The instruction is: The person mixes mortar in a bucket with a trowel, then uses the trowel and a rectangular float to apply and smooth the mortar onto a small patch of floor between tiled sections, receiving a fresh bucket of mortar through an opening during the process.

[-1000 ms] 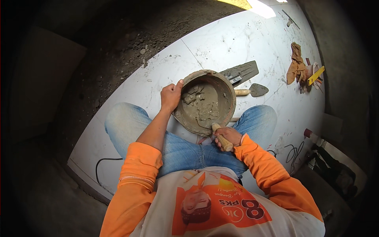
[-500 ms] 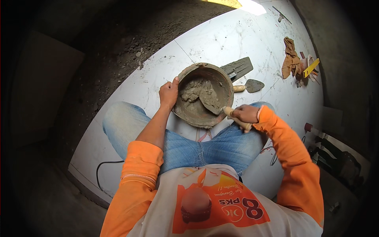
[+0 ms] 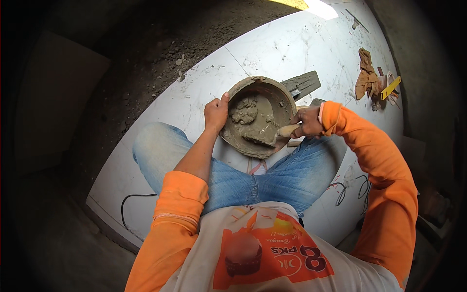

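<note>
Floor (image 3: 204, 87): white tile, grey veining, seams, scattered dirt specks. Directly on it: mortar-caked float (image 3: 305, 84), beside bucket (image 3: 288, 92); trowel (image 3: 317, 102), partly covered. Bucket stands between bent legs (image 3: 158, 151); base contact hidden. Right side: brown cloth (image 3: 365, 75), tub (image 3: 385, 80) just beside. Black cable (image 3: 122, 209) left, cable loop (image 3: 345, 189) right. Far right: thin tool (image 3: 359, 22).

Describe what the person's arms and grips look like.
The orange left sleeve stops well short of the wrist, a thin pale band crossing it; the orange right sleeve reaches its wrist, with pale trim. The left grip and right grip are gloveless.
</note>
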`<state>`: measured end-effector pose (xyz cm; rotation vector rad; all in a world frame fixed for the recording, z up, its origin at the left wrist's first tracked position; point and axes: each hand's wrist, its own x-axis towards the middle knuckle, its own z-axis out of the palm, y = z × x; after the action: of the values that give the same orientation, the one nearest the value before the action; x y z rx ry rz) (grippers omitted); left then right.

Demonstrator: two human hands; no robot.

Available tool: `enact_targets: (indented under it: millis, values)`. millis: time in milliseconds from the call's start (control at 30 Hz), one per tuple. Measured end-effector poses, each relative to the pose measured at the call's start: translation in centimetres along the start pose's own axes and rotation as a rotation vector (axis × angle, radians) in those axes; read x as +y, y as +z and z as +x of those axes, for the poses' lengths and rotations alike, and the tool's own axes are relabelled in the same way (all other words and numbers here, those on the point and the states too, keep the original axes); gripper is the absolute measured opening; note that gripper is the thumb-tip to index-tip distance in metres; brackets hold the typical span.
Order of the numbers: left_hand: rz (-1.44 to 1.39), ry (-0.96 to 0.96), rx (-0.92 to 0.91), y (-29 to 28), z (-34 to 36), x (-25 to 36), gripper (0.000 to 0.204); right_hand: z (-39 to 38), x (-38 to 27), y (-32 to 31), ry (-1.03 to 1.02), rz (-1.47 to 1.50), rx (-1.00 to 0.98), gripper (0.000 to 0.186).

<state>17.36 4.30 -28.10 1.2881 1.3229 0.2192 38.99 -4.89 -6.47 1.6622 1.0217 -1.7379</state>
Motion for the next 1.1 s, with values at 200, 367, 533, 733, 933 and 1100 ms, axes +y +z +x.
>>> enact_targets:
  millis: [200, 367, 533, 733, 933, 1100]
  values:
    - [-0.057, -0.027, -0.011, 0.5, 0.1, -0.6, 0.063, 3.4, 0.9, 6.2, -0.111, 0.125, 0.314, 0.039]
    - [-0.056, -0.023, -0.018, 0.6, 0.0, -0.9, 0.064, 5.6, -1.8, 11.7, 0.060, 0.254, 0.494, 0.044]
    - [-0.054, -0.006, -0.027, 0.4, 0.2, -0.3, 0.064, 5.4, 1.3, 13.5, -0.139, 0.448, 0.599, 0.046]
    - [0.030, 0.019, -0.029, 0.2, -0.2, 0.8, 0.063, 3.5, 1.4, 14.4, 0.059, 1.010, 0.356, 0.048]
    - [-0.124, -0.015, 0.005, 1.3, -0.1, -1.0, 0.063, 3.0, 1.6, 16.0, 0.057, 1.550, 0.318, 0.036]
    - [-0.146, 0.033, -0.019, 1.7, 0.7, -1.6, 0.062, 0.8, 3.5, 13.4, 0.101, 1.323, 0.250, 0.033]
